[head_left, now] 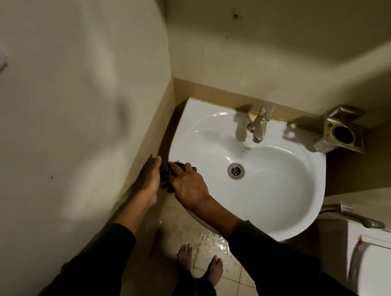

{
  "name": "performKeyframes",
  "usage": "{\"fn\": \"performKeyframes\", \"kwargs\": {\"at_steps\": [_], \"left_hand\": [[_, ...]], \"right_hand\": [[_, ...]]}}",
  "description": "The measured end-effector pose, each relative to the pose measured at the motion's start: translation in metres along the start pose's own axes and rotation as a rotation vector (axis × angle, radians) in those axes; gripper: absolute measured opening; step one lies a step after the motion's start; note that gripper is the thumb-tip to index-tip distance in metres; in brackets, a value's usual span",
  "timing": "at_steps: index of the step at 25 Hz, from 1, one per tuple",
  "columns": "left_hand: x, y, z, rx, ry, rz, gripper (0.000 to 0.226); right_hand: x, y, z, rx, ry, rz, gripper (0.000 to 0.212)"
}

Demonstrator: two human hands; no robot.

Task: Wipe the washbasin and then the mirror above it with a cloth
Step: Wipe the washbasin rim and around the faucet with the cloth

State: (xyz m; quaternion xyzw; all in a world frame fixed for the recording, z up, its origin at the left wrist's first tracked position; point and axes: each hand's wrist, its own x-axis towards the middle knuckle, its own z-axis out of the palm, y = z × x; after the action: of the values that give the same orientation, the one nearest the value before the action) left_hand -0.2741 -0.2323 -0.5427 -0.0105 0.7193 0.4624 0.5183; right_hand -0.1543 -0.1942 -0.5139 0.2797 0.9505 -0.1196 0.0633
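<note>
Both hands meet at the washbasin's (277,195) left rim; the right hand (190,187) and left hand (150,179) pinch a dark cloth (167,170), mostly hidden between them.

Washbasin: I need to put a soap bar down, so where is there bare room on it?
The flat back ledge of the washbasin, left of the tap, is bare. The bowl around the drain is bare too. The front-left rim is crowded: both hands hold the dark cloth there.
</note>
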Motion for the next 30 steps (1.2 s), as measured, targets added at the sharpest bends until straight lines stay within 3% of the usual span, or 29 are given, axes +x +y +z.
{"fn": "performKeyframes", "kwargs": {"at_steps": [5, 9, 14, 18, 21, 27, 30], "left_hand": [[-0.006, -0.022, 0.008, 0.110, 0.061, 0.101, 0.040], [-0.030, -0.047, 0.013, 0.068, 0.093, 0.183, 0.043], [-0.063, -0.085, 0.037, 0.128, 0.210, 0.310, 0.050], [-0.080, -0.095, 0.053, 0.243, 0.232, 0.424, 0.066], [-0.091, -0.101, 0.063, 0.304, 0.268, 0.461, 0.070], [-0.100, -0.112, 0.073, 0.374, 0.331, 0.499, 0.072], [-0.107, -0.107, 0.079, 0.379, 0.366, 0.488, 0.070]], "right_hand": [[-0.066, -0.011, 0.030, -0.026, 0.072, 0.013, 0.048], [-0.133, -0.004, 0.043, -0.102, 0.133, -0.022, 0.047], [-0.210, 0.019, 0.056, -0.121, 0.147, 0.094, 0.060], [-0.263, 0.045, 0.055, -0.088, 0.159, 0.260, 0.073], [-0.293, 0.068, 0.059, 0.003, 0.128, 0.510, 0.087], [-0.299, 0.138, 0.045, 0.124, 0.116, 0.900, 0.071], [-0.289, 0.183, 0.027, 0.123, 0.082, 0.959, 0.064]]}}
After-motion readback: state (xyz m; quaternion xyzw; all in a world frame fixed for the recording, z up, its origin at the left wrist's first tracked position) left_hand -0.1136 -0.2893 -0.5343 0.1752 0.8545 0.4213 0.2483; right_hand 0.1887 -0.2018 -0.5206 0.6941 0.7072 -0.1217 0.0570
